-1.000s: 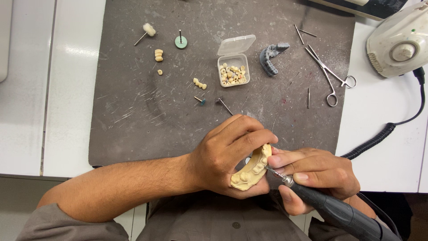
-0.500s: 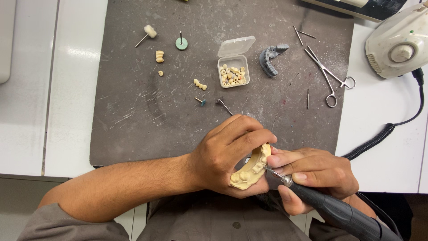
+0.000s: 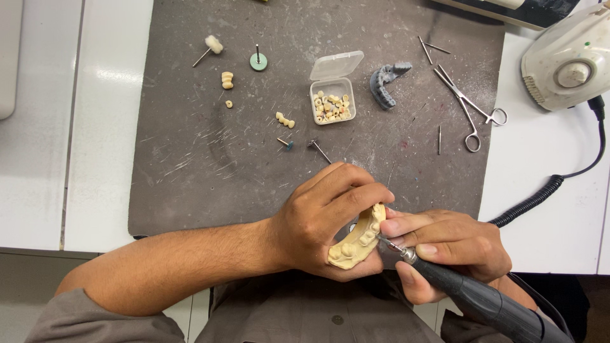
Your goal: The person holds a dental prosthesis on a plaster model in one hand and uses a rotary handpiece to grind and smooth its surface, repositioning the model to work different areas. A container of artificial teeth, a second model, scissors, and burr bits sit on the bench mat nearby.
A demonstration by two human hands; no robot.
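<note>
My left hand (image 3: 324, 219) grips a cream plaster dental model (image 3: 356, 244) at the near edge of the dark work mat (image 3: 190, 165), fingers curled over its top. My right hand (image 3: 448, 244) holds a black rotary handpiece (image 3: 483, 302) like a pen. Its thin metal bur tip touches the model's right side, close to my left index fingertip. A coiled black cable (image 3: 534, 197) runs from behind my right hand toward the machine at the right.
On the mat lie a small open clear box of tooth pieces (image 3: 333, 105), a grey dental arch model (image 3: 387, 82), loose tooth pieces (image 3: 227, 80), polishing bits (image 3: 258, 61), steel forceps (image 3: 470, 108) and several loose burs. A white motor unit (image 3: 569, 60) stands at the far right.
</note>
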